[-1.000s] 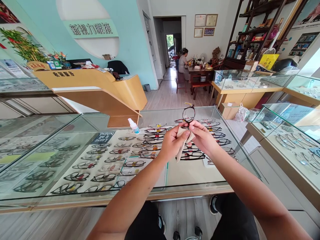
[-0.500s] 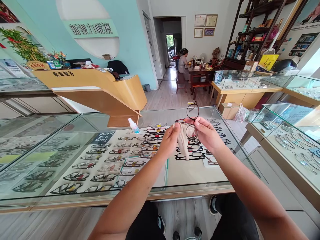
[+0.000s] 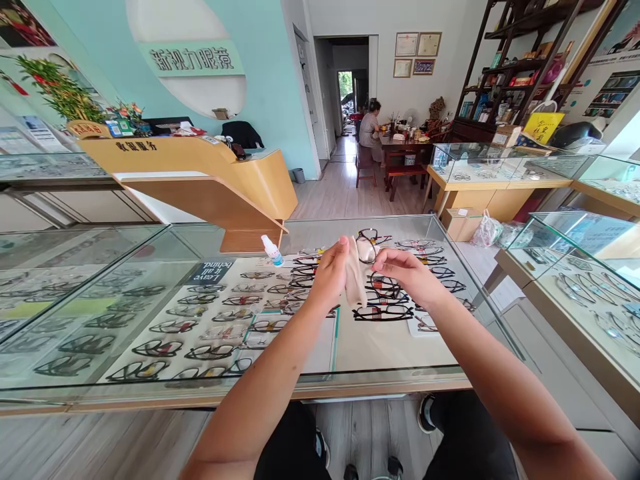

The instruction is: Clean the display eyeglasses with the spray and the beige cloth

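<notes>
My left hand [image 3: 331, 270] is closed on a pale beige cleaning cloth [image 3: 356, 287], which hangs down past the fingers. With the fingertips of my right hand [image 3: 411, 273] I hold a pair of dark-rimmed eyeglasses [image 3: 367, 249]. The glasses are tilted, with one lens up beside the cloth; the lower part overlaps the frames behind it and is hard to separate. Both hands are above the glass display counter [image 3: 380, 380]. A small white spray bottle [image 3: 273, 252] with a blue label stands on the counter, left of my hands.
Rows of eyeglasses [image 3: 207, 351] lie in the display counter under and around my hands. Another glass case [image 3: 590, 280] stands to the right. Beyond the counter is a wooden reception desk [image 3: 265, 180]. A person [image 3: 369, 127] sits at a far table.
My right hand has turned the eyeglasses and brought them lower, so the upper lens now sits nearer the cloth. My left hand has shifted slightly left, still gripping the cloth.
</notes>
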The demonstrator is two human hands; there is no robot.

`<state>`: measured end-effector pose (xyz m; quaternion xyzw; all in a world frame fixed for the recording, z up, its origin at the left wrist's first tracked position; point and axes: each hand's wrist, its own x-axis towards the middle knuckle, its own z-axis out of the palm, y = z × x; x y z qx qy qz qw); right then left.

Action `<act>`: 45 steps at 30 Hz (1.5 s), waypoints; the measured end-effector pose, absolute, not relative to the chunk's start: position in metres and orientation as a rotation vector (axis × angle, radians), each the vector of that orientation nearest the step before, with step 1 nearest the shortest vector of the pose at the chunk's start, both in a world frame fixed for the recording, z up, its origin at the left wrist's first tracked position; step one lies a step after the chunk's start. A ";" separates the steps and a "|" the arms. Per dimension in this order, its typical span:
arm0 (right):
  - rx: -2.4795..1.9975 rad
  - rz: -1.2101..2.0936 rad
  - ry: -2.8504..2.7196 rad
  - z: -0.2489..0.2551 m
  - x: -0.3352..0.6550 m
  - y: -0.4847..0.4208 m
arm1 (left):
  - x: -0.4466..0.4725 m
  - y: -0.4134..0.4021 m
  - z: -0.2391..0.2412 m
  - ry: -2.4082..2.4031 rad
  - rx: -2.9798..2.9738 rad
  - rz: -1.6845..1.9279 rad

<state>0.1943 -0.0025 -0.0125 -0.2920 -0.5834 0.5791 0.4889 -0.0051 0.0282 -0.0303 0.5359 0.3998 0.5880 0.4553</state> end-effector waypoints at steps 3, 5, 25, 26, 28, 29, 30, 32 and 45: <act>-0.753 1.420 -1.408 -0.011 0.193 -0.004 | -0.004 0.024 -0.023 0.953 1.342 1.415; -0.756 1.424 -1.390 -0.010 0.191 -0.004 | -0.004 0.023 -0.019 0.898 1.355 1.380; -0.634 1.439 -1.291 -0.011 0.191 -0.006 | -0.004 0.020 -0.012 0.689 1.295 1.133; -0.632 1.437 -1.294 -0.011 0.191 -0.005 | -0.004 0.020 -0.013 0.691 1.302 1.134; -0.632 1.439 -1.294 -0.012 0.192 -0.005 | -0.003 0.021 -0.014 0.686 1.317 1.145; -0.634 1.448 -1.296 -0.012 0.192 -0.005 | -0.003 0.020 -0.013 0.688 1.326 1.154; -0.637 1.460 -1.301 -0.012 0.193 -0.005 | -0.004 0.020 -0.011 0.695 1.337 1.162; -0.650 1.482 -1.317 -0.011 0.193 -0.006 | -0.005 0.019 -0.008 0.719 1.373 1.173; -0.660 1.601 -1.366 -0.008 0.190 -0.010 | -0.003 0.011 -0.007 0.833 1.543 1.376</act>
